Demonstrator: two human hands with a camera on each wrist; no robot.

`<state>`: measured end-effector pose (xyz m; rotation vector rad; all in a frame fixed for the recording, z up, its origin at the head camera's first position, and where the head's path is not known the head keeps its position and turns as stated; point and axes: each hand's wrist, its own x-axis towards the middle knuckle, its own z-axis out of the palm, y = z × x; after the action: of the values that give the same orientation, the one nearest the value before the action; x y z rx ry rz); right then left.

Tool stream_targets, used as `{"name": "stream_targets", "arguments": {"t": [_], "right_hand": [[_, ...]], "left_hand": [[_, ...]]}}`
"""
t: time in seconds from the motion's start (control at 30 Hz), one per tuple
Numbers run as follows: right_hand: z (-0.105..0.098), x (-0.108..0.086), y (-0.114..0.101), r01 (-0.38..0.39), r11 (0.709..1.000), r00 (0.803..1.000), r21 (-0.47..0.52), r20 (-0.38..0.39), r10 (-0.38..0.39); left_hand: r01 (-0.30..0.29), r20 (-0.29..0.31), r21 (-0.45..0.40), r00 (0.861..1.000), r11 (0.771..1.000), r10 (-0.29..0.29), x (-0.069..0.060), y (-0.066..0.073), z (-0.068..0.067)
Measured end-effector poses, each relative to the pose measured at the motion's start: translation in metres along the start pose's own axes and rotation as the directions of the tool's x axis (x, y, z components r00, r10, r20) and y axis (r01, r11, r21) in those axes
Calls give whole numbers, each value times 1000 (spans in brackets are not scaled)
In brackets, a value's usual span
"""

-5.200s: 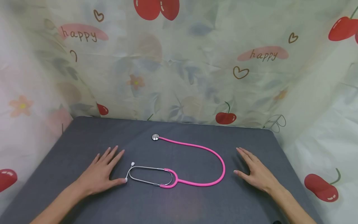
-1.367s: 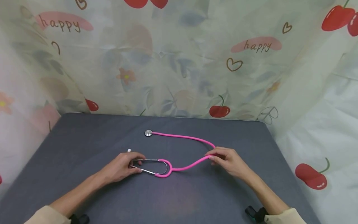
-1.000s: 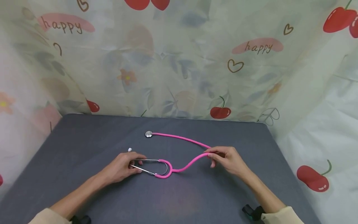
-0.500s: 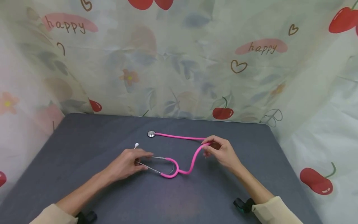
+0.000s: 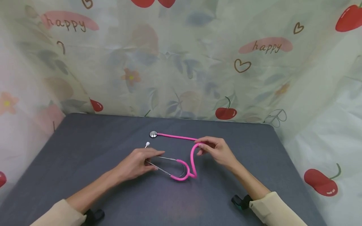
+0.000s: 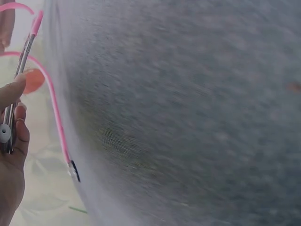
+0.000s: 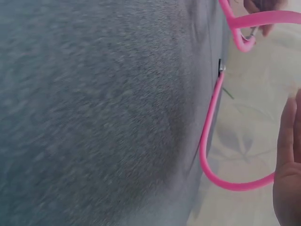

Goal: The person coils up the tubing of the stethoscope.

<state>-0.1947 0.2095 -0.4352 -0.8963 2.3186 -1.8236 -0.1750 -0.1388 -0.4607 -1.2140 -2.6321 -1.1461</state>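
Observation:
A pink stethoscope (image 5: 183, 178) with metal ear tubes is on the grey table. The left hand (image 5: 138, 164) grips the metal tubes near the earpieces; one white ear tip (image 5: 147, 144) shows behind it. The pink tube is pinched by the right hand (image 5: 216, 150) and bends down to the yoke. The round chest piece (image 5: 153, 134) lies at the back. In the left wrist view the left hand (image 6: 13, 169) holds the tubes beside a white ear tip (image 6: 4, 133). The right wrist view shows part of the right hand (image 7: 288, 188) and the looping pink tube (image 7: 235, 186).
The grey table (image 5: 158, 207) stands against a patterned curtain (image 5: 175, 88) with cherries and "happy" lettering. Cream sleeves and black wrist straps are on both forearms, with a black piece (image 5: 240, 201) at the right wrist.
From lying flat apart from the hands, the stethoscope came to be held by both. The left hand has since moved right with the ear tubes, the right hand left with the tube, whose bend has tightened.

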Motion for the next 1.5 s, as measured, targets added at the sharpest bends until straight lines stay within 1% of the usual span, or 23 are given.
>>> {"name": "stream_targets", "arguments": {"t": [0.1,0.17,0.37,0.47,0.57,0.7,0.9,1.0,1.17,1.3,1.43,1.5], "right_hand": [[1,3,0,7,1000,1000,-24,-18,-7],[2,6,1,3,999,1000,-33,-28,-4],[6,13,2,-48,999,998,-18,-37,48],[9,16,-2,-84,996,995,-17,-58,83],[11,18,-1,-108,994,992,-10,-61,107],[15,21,7,-108,994,993,7,-37,108],[22,26,15,-86,996,996,17,13,86],[27,29,16,-75,997,997,11,30,75],[35,33,14,-39,999,998,-9,42,39],[39,34,3,-10,1000,999,-6,49,10],[41,35,-2,-23,1000,996,-10,89,24],[41,37,2,-48,999,992,-24,112,50]], "left_hand": [[-48,-11,-31,999,998,48,6,5,3],[-71,-17,-32,997,997,71,10,7,4],[-85,-32,-13,996,996,84,15,15,4],[-97,-41,-11,994,995,96,17,16,5],[-99,-42,-10,994,995,99,19,17,5],[-97,-40,-16,995,995,96,21,16,5],[-87,-34,1,996,996,87,25,18,4],[-99,-42,5,994,995,99,27,20,3],[-131,-59,4,990,991,131,30,21,4],[-130,-76,-6,989,992,129,32,22,5],[-132,-92,-10,987,991,131,32,22,6],[-142,-94,-12,986,990,140,31,22,6]]}}
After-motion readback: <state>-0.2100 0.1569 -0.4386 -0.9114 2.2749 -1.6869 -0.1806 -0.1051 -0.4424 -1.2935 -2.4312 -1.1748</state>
